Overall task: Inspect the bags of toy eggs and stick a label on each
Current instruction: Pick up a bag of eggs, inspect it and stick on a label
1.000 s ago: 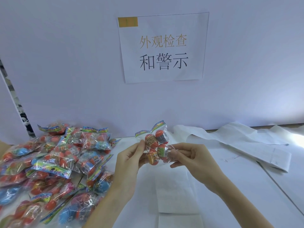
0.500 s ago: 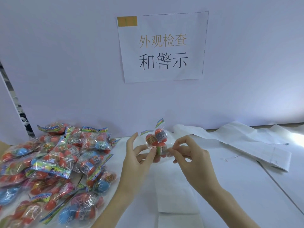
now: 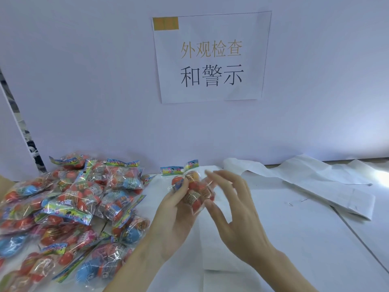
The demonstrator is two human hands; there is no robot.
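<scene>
My left hand (image 3: pixel 174 216) grips a clear bag of toy eggs (image 3: pixel 194 191) above the table, thumb over the front of it. The bag holds orange and red eggs and has a colourful printed header at its top. My right hand (image 3: pixel 229 207) is just right of the bag with fingers spread and relaxed; its fingertips are near or touching the bag's right side and are blurred. A large pile of similar bags (image 3: pixel 69 207) with red and blue eggs lies on the left of the table. I can make out no label on the held bag.
White paper sheets or label backing strips (image 3: pixel 328 186) lie across the right of the white table (image 3: pixel 284 239). Another white sheet (image 3: pixel 214 245) lies under my hands. A paper sign (image 3: pixel 211 57) hangs on the white wall behind.
The bag has been turned in my hands, its header now spread out wide. My right hand has let go its pinch and opened its fingers. My left hand now holds the bag alone.
</scene>
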